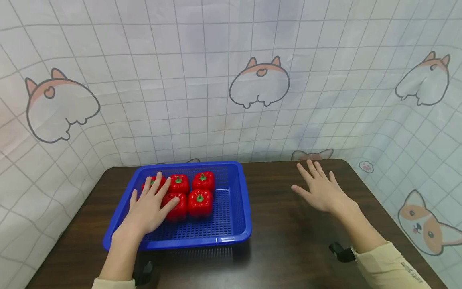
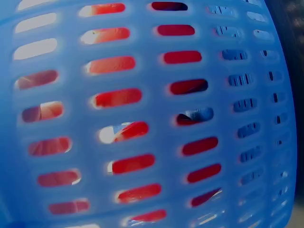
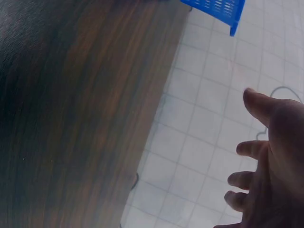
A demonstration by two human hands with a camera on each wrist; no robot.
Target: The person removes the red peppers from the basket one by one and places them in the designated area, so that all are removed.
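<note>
A blue plastic basket [image 1: 231, 212] with slotted sides holds several red bell peppers [image 1: 200, 203] with green stems, grouped toward its left and back. Over the basket's left part, my left hand [image 1: 146, 212] has its fingers spread and overlaps some peppers in the head view, partly hiding one. Through the slots of the basket wall [image 2: 156, 114], red pepper surfaces [image 2: 133, 164] show close up in the left wrist view. To the right of the basket, my right hand [image 1: 323, 192] hovers over the table with spread fingers and nothing in it; its fingers [image 3: 251, 149] also show in the right wrist view.
The basket stands on a dark wood-grain table [image 1: 281, 241]. Behind and beside the table hangs a white grid-patterned cloth [image 1: 202, 100] with corgi drawings. A dark wrist device [image 1: 341, 253] sits by the right sleeve [image 1: 388, 267].
</note>
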